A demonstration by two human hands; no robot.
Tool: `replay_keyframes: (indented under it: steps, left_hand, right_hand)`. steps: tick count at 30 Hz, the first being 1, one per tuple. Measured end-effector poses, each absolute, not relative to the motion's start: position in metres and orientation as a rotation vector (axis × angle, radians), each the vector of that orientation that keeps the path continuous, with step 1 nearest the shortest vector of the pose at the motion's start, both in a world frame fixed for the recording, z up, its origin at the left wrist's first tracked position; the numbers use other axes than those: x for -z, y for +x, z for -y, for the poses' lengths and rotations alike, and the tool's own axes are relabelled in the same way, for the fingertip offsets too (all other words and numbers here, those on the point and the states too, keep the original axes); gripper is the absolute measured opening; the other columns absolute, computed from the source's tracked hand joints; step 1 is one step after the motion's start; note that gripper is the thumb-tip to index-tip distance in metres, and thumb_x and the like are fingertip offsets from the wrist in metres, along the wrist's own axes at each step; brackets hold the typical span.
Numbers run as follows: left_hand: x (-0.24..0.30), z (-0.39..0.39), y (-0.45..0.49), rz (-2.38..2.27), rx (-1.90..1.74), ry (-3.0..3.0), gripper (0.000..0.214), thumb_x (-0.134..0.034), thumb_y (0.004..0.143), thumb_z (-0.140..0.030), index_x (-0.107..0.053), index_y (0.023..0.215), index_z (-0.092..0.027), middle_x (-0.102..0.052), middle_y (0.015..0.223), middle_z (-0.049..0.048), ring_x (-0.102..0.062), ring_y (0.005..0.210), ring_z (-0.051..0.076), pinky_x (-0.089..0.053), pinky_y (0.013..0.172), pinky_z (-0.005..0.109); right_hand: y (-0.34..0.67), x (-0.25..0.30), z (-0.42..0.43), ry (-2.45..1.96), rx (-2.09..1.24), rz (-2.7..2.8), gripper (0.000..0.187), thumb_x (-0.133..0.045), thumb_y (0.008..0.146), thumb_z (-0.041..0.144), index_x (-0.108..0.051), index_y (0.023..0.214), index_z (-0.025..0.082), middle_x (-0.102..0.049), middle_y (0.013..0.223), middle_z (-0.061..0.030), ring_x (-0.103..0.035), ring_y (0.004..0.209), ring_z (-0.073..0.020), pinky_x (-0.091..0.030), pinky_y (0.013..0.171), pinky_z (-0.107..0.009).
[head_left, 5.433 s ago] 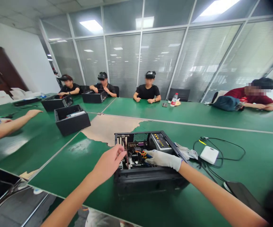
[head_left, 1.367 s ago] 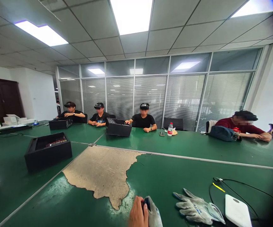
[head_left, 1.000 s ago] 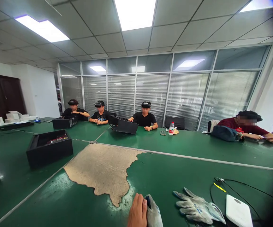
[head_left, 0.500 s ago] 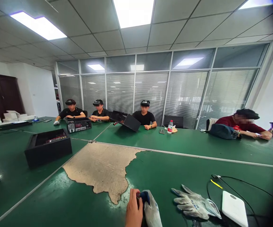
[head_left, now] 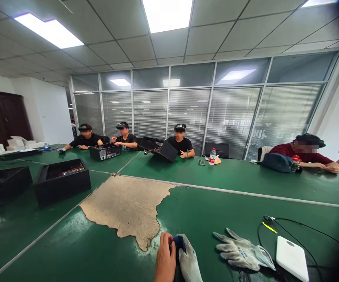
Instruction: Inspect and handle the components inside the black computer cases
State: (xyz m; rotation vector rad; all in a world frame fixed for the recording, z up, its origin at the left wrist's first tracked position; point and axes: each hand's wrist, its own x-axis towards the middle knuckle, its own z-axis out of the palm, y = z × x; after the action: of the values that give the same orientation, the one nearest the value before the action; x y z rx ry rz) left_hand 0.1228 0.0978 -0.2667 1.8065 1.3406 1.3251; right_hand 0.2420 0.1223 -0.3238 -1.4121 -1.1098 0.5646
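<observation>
At the near edge of the green table (head_left: pixel 222 196), the bare left hand (head_left: pixel 165 260) and gloved right hand (head_left: pixel 189 261) meet around a small blue part (head_left: pixel 180 243), fingers curled on it; which hand bears it I cannot tell. It looks light and rigid, best pinched by its sides. A spare glove (head_left: pixel 241 250) lies just right, soft and limp.

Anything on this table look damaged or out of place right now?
Yes. The green table covering is torn away in a large ragged patch, baring tan board beside the bare left hand. A loose grey work glove lies unworn right of the gloved right hand.
</observation>
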Motion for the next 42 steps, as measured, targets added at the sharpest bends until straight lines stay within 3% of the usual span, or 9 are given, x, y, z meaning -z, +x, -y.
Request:
replay_keyframes:
  steps: [9, 16, 21, 32, 38, 42]
  left_hand:
    - [0.262, -0.096, 0.123, -1.439, -1.251, 1.809, 0.023, -0.028, 0.100, -0.036, -0.047, 0.094, -0.024, -0.053, 0.095, 0.0061, -0.061, 0.085, 0.023, -0.049, 0.078, 0.035]
    - [0.263, -0.094, 0.122, -1.400, -1.295, 1.804, 0.025, -0.027, 0.101, -0.037, -0.048, 0.097, -0.024, -0.055, 0.096, 0.0082, -0.062, 0.090, 0.025, -0.050, 0.083, 0.038]
    - [0.265, -0.095, 0.122, -1.433, -1.294, 1.792, 0.018, -0.030, 0.099, -0.032, -0.046, 0.095, -0.024, -0.057, 0.094, 0.0071, -0.062, 0.088, 0.025, -0.049, 0.083, 0.038]
    - [0.267, -0.092, 0.121, -1.581, -1.287, 1.786, 0.016, -0.032, 0.099, -0.017, -0.047, 0.100, -0.023, -0.059, 0.094, 0.0078, -0.065, 0.088, 0.026, -0.050, 0.082, 0.038]
    - [0.238, -0.078, 0.122, -1.489, -1.408, 2.054, 0.020, -0.035, 0.102, -0.019, -0.056, 0.101, -0.023, -0.064, 0.098, 0.0102, -0.067, 0.098, 0.029, -0.054, 0.087, 0.040]
    - [0.222, -0.059, 0.112, -1.422, -1.317, 2.219, 0.026, -0.035, 0.103, -0.018, -0.060, 0.105, -0.023, -0.067, 0.100, 0.0109, -0.068, 0.097, 0.029, -0.056, 0.085, 0.042]
  right_hand:
    - [0.244, 0.320, -0.117, -1.404, -0.603, 1.131, 0.045, -0.061, 0.064, 0.051, -0.080, 0.093, 0.022, -0.081, 0.105, -0.0148, -0.075, 0.105, -0.0359, -0.061, 0.096, -0.045]
    - [0.241, 0.319, -0.117, -1.334, -0.588, 1.138, 0.049, -0.062, 0.067, 0.057, -0.078, 0.093, 0.019, -0.081, 0.099, -0.0163, -0.075, 0.099, -0.0331, -0.063, 0.091, -0.042]
    - [0.240, 0.320, -0.117, -1.326, -0.575, 1.177, 0.050, -0.059, 0.070, 0.057, -0.078, 0.094, 0.018, -0.080, 0.101, -0.0187, -0.076, 0.100, -0.0349, -0.061, 0.097, -0.048]
    - [0.239, 0.329, -0.115, -1.343, -0.506, 1.241, 0.035, -0.063, 0.070, 0.055, -0.077, 0.088, 0.029, -0.080, 0.099, -0.0093, -0.074, 0.102, -0.0331, -0.062, 0.094, -0.045]
    - [0.238, 0.326, -0.111, -1.324, -0.426, 1.204, 0.042, -0.060, 0.079, 0.061, -0.073, 0.097, 0.026, -0.079, 0.101, -0.0124, -0.074, 0.097, -0.0329, -0.063, 0.092, -0.048]
    - [0.237, 0.299, -0.099, -1.235, -0.343, 1.289, 0.035, -0.052, 0.092, 0.050, -0.071, 0.105, 0.024, -0.077, 0.099, -0.0101, -0.073, 0.092, -0.0290, -0.063, 0.088, -0.046]
